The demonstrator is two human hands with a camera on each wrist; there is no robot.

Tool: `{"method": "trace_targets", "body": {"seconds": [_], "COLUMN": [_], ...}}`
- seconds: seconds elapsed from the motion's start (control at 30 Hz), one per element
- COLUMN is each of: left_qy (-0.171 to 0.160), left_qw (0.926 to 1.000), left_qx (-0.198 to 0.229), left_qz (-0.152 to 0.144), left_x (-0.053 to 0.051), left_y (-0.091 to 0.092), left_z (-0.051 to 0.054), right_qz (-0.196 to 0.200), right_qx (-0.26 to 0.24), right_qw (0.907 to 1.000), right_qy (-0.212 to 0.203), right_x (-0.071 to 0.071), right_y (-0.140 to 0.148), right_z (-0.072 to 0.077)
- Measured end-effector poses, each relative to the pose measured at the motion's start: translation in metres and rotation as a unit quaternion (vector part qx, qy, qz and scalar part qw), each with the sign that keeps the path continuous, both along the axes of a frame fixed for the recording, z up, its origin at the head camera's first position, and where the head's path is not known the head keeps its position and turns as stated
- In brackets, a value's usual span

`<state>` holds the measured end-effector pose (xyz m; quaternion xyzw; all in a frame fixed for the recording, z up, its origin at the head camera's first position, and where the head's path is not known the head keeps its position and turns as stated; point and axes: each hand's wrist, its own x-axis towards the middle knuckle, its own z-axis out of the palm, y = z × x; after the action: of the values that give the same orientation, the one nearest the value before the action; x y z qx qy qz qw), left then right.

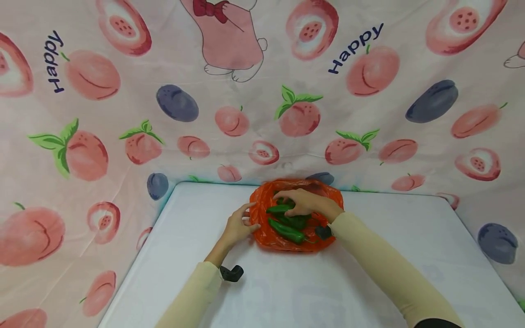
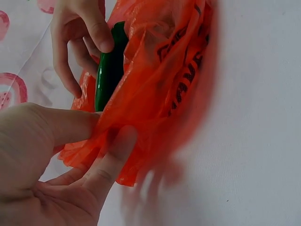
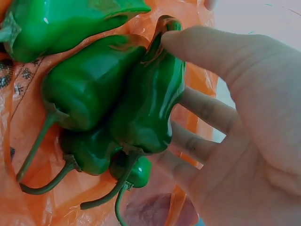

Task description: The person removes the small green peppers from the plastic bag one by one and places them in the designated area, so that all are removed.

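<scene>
Several green peppers [image 1: 287, 231] [image 3: 84, 94] lie on an orange-red plastic bag [image 1: 270, 243] [image 2: 146, 94] spread open around them. The left hand [image 1: 238, 228] [image 2: 70, 160] pinches the bag's left edge between thumb and fingers. Over the peppers, the right hand [image 1: 305, 202] [image 3: 244, 108] curls round one long pepper [image 3: 150, 103], thumb on its tip and fingers behind it. In the left wrist view the right hand [image 2: 82, 37] is beside a dark green pepper [image 2: 110, 70].
A white table [image 1: 287, 291] carries the bag near its back edge. Behind and at the sides hangs a pink cloth [image 1: 254, 100] printed with peaches and plums. Black devices sit on both wrists, with pale yellow sleeves [image 1: 381, 264] behind them.
</scene>
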<state>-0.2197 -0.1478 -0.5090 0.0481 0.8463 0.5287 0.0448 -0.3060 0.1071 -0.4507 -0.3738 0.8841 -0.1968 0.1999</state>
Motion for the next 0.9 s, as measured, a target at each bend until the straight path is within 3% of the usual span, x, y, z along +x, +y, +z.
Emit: {"method": "trace_targets", "body": {"seconds": [0.2,0.9], "left_qy": [-0.022,-0.037], "left_qw": [0.9992,0.9947], "left_qx": [0.031,0.094], "left_qz": [0.006,0.02], "left_x": [0.0014,0.0003], "left_y": [0.0002,-0.0005], "left_z": [-0.0004,-0.0014], "right_qz": [0.002,-0.022], "right_qx": [0.015,0.003], "right_qw": [0.9999,0.9997], "right_qy": [0.0,-0.011], "right_x": [0.0009,0.0009], "right_y": [-0.0029,-0.0011], "right_z": [0.0006,-0.0011]}}
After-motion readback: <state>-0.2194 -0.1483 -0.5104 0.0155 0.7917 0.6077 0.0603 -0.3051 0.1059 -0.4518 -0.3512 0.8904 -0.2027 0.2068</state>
